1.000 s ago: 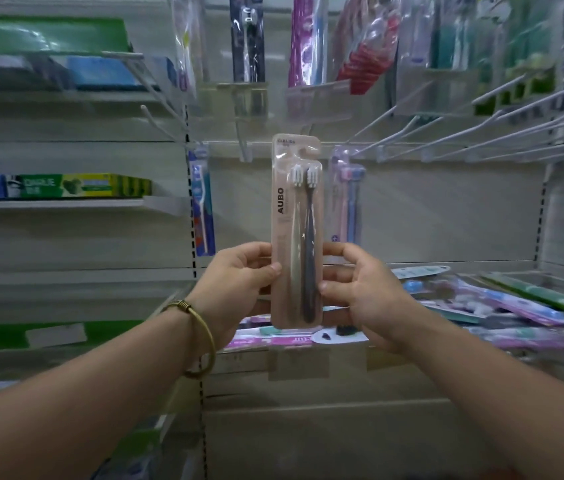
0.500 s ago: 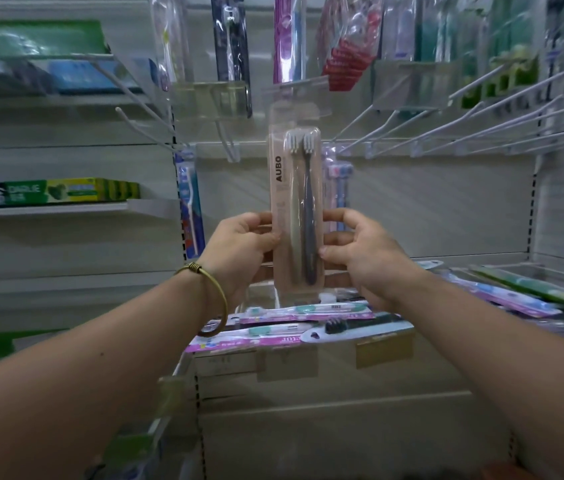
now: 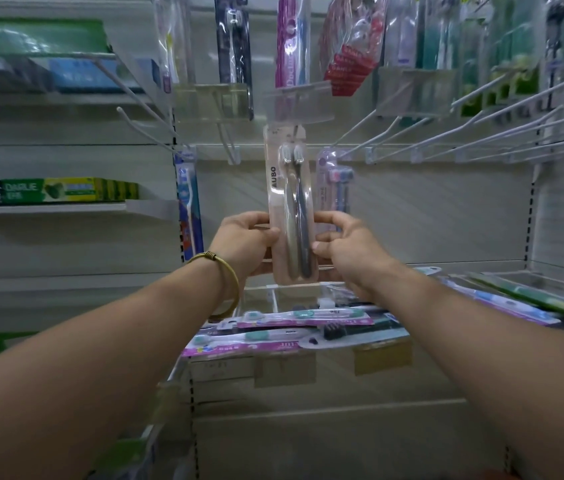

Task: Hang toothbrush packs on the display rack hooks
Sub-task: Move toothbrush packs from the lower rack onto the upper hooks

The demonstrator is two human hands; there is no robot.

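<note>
Grip: both hands pinch the lower half of the toothbrush pack, left hand on its left edge, right hand on its right, thumbs in front, fingers curled behind
Pack: upright, label outward, its top just under the clear price holder at the middle of the rack; whether its hang hole is on a hook yet I cannot tell
Why two hands: holding low on both edges probably keeps the card square while the top is steered
Rack: bare white hooks fan toward its right edge; a pink pack hangs just beside
Shelf below: loose packs lie flat near its front edge, likely waiting their turn
</note>
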